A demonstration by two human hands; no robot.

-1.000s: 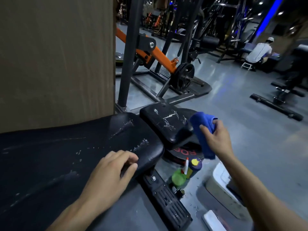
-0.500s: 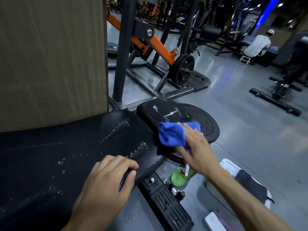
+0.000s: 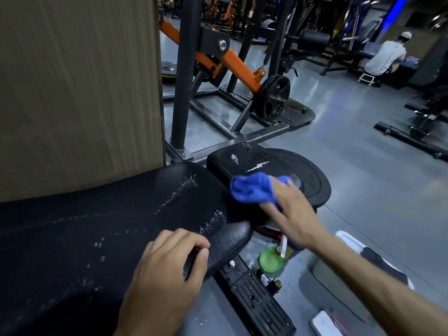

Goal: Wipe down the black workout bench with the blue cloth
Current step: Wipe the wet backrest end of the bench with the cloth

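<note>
The black workout bench [image 3: 101, 229] fills the lower left, its long pad speckled with white spray droplets. A smaller black seat pad [image 3: 242, 163] with worn white scuffs sits just beyond its end. My right hand [image 3: 293, 214] presses the crumpled blue cloth [image 3: 252, 189] down onto the near part of the seat pad, by the gap between the two pads. My left hand [image 3: 167, 275] grips the near right edge of the long pad, fingers curled over the rim.
A wooden panel [image 3: 80, 93] rises behind the bench at left. A black and orange weight machine [image 3: 218, 59] with a plate stands beyond. A green-capped bottle [image 3: 270, 259] and a white bin [image 3: 351, 241] sit on the floor at right. A person [image 3: 385, 57] sits far off.
My right hand brought the blue cloth down from the air and leftward onto the seat pad, and now slides it along it. My left hand keeps its grip on the bench edge.
</note>
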